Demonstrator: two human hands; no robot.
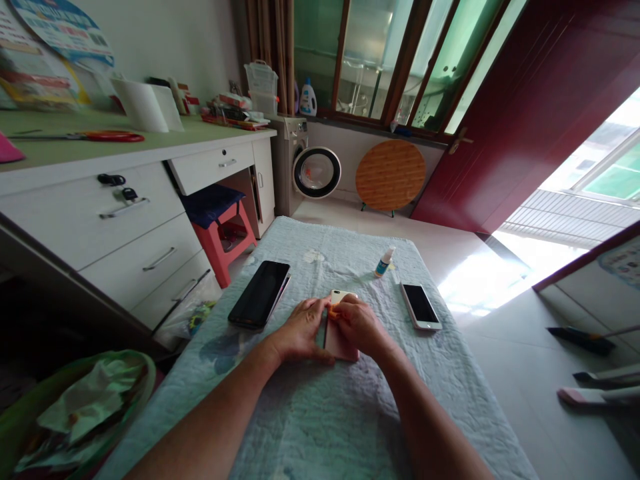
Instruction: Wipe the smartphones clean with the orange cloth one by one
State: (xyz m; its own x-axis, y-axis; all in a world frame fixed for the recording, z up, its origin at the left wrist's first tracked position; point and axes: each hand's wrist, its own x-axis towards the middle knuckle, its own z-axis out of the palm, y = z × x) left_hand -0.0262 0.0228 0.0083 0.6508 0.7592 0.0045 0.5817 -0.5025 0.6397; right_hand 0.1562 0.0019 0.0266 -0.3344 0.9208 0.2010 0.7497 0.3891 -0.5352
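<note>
A phone (pixel 345 351) with a pink back and a pale top end lies face down in the middle of the cloth-covered table. My left hand (pixel 303 330) grips its left side, thumb near the bottom edge and fingers by the upper edge. Pinched in my right hand (pixel 361 325) is a small orange cloth (pixel 334 312), pressed against the phone's back. Most of that cloth is hidden under my fingers. A large black phone (pixel 261 293) rests to the left on something thin. On the right lie a white phone (pixel 421 307), screen up, and an upright small spray bottle (pixel 385 262).
A pale quilted cloth (pixel 310 427) covers the table. A desk with drawers (pixel 145 247) and a red stool (pixel 225 233) stand left, above a green waste bin (pixel 145 373). Beyond are an open-doored washing machine (pixel 290 150), a round wooden tabletop (pixel 391 175) and a red door (pixel 480 113).
</note>
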